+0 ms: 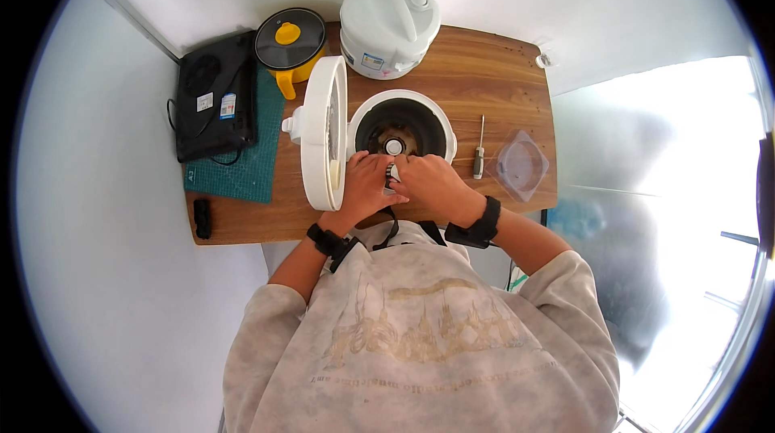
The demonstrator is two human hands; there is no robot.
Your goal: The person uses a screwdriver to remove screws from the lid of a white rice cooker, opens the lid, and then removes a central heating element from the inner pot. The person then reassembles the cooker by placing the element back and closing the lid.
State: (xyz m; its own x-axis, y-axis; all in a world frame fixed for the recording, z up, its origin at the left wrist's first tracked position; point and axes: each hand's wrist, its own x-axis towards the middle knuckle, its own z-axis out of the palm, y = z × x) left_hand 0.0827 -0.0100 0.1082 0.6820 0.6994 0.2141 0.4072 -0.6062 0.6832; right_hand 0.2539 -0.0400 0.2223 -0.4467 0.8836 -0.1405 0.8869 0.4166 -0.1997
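Note:
A white rice cooker (pixel 448 120) stands near the table's front edge, its round lid (pixel 321 134) swung up to the left. Its dark inside shows brownish marks and a round white piece in the middle. My left hand (pixel 367 184) is closed at the cooker's front rim, with the thumb toward the front panel. Beside it my right hand (pixel 432 184) has its fingers bent down over the same front part. A dark and white strip of that front part shows between the hands. Whatever the right fingertips pinch is hidden.
Right of the cooker lie a screwdriver (pixel 479 160) and a clear plastic tray (pixel 521 167). Behind stand a white lidded appliance (pixel 387 25) and a yellow pot (pixel 299 70) with a dark lid. A black flat appliance (pixel 214 94) rests on a green cutting mat (pixel 258 179) at left.

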